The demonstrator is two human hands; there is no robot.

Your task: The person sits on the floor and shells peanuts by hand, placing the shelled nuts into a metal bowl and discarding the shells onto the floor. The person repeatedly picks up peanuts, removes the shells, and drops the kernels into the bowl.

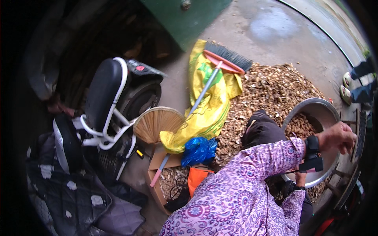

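Nuts in their shells [299, 126], brown and almond-like, fill the bottom of a big metal basin [328, 112] that sits at the right edge of a far larger heap of husks and shells [271, 88] spread over the concrete floor. The person's left hand [339, 136] reaches across the basin's far rim, fingers curled down over the edge as if gripping it, a black band with a small device [312, 154] strapped at the wrist. The right hand [301, 179] is mostly hidden under the purple patterned sleeve [252, 177]; it seems to press against the basin's near rim, though whether it is closed there cannot be told from this view. The step in hand looks like steadying or shifting the basin rather than sorting. A next move would probably call for a firm hold on both rims and an even lift, since the load sits loose and would slide to the low side. A long-handled broom [220, 65] lies across a yellow sack [208, 106] nearby.
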